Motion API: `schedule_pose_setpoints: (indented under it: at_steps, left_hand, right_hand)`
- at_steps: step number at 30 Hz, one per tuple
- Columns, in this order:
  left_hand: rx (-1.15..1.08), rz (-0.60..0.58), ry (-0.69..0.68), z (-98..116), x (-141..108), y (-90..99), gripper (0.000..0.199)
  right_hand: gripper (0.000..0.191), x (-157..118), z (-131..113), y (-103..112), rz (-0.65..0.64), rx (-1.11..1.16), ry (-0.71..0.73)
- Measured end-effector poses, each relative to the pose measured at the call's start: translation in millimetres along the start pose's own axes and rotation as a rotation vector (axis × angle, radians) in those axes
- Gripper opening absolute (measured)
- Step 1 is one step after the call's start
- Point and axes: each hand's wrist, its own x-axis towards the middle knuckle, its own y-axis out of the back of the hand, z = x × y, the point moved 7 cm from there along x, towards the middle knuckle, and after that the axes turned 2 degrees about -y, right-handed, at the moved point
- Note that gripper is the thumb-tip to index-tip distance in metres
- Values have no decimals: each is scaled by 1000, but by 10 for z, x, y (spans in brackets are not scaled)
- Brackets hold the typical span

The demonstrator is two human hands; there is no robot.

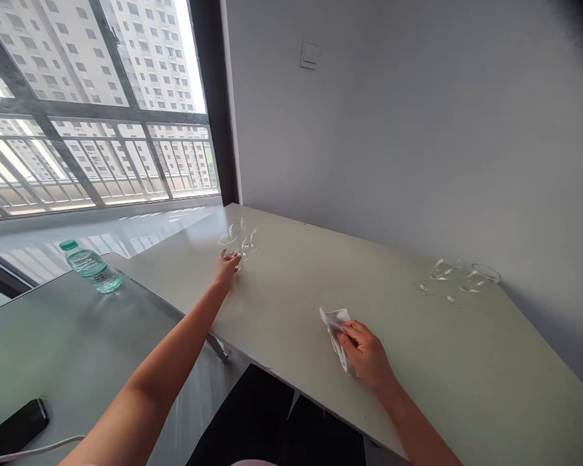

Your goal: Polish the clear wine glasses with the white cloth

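At nine o'clock from the middle of the head view, on the darker surface (97,362), a green-capped bottle (93,268). With the left hand (227,268) at eight o'clock over the pale surface (282,298), fingers bent at the near side of a cluster of clear glasses (249,244); cannot tell whether gripping or only touching. Pinching a white cloth (337,340) at five o'clock, between thumb and fingers of the right hand (366,356). Between three and four o'clock, close to the wall (418,129), a second group of clear glasses (473,281).
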Motion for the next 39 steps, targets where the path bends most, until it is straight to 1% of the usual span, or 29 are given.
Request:
schedule_pose_setpoints:
  at_steps: [2,4,6,8,11,13,15,17,18,20,22,23,24,25,26,28,29,30,31,32,33,34,35,36,37,39]
  left_hand:
    - [25,-42,0,11,48,-49,46]
    - [55,-53,-5,15,59,-65,38]
    - [84,-46,-23,29,21,-59,34]
    - [103,-39,-55,65,-79,-60,35]
    - [222,-86,-170,206,-338,-159,36]
    - [361,-167,-276,325,-555,-321,34]
    - [474,-244,-393,429,-777,-524,31]
    - [531,-307,-530,511,-995,-742,26]
    - [547,-345,-598,535,-1106,-855,23]
    - [574,-467,-692,523,-1328,-1087,18]
    - [625,-616,-737,457,-1553,-1300,17]
    - [660,-679,-763,425,-1669,-1389,17]
    - [698,-730,-803,404,-1786,-1467,17]
    - [735,-764,-858,397,-1903,-1532,16]
    - [764,-782,-923,403,-2015,-1587,16]
    - [795,-788,-1050,433,-2207,-1671,17]
    - [802,-781,-1103,449,-2277,-1702,18]
    - [809,-767,-1142,461,-2323,-1726,20]
    - [818,-748,-1170,468,-2344,-1742,22]
    - [830,-728,-1191,470,-2343,-1750,23]
    - [844,-709,-1210,468,-2325,-1750,24]
    - [858,-694,-1232,463,-2297,-1742,25]
    - [871,-686,-1259,457,-2265,-1727,25]
    - [879,-691,-1295,450,-2239,-1707,26]
    - [882,-707,-1340,445,-2223,-1683,26]
    - [875,-776,-1441,434,-2231,-1630,27]
  right_hand:
    - [26,26,152,94,13,279,-166]
    - [29,26,293,150,12,550,-319]
    - [32,15,376,203,32,796,-417]
    - [32,10,399,266,53,953,-445]
    - [28,20,398,367,82,1040,-415]
    - [25,31,398,435,133,1107,-377]
    - [23,29,401,515,244,1194,-351]
    - [18,-5,387,579,373,1276,-374]
    - [17,-31,359,594,413,1315,-400]
    - [22,-88,253,604,422,1377,-453]
    - [27,-144,121,625,386,1386,-485]
    - [29,-168,67,654,391,1368,-487]
    - [29,-190,30,701,430,1332,-478]
    - [29,-210,8,762,507,1276,-461]
    - [28,-233,-2,830,615,1195,-441]
    - [28,-273,-40,935,829,936,-402]
    - [28,-270,-89,951,881,767,-379]
    - [29,-242,-157,938,884,588,-348]
    - [30,-195,-233,896,843,418,-310]
    - [31,-143,-303,832,774,275,-269]
    - [31,-100,-355,760,695,178,-231]
    - [31,-69,-380,688,612,136,-208]
    - [31,-50,-374,619,518,154,-202]
    - [30,-40,-345,548,409,224,-216]
    - [29,-38,-307,470,283,332,-239]
    - [28,-72,-249,305,11,598,-291]
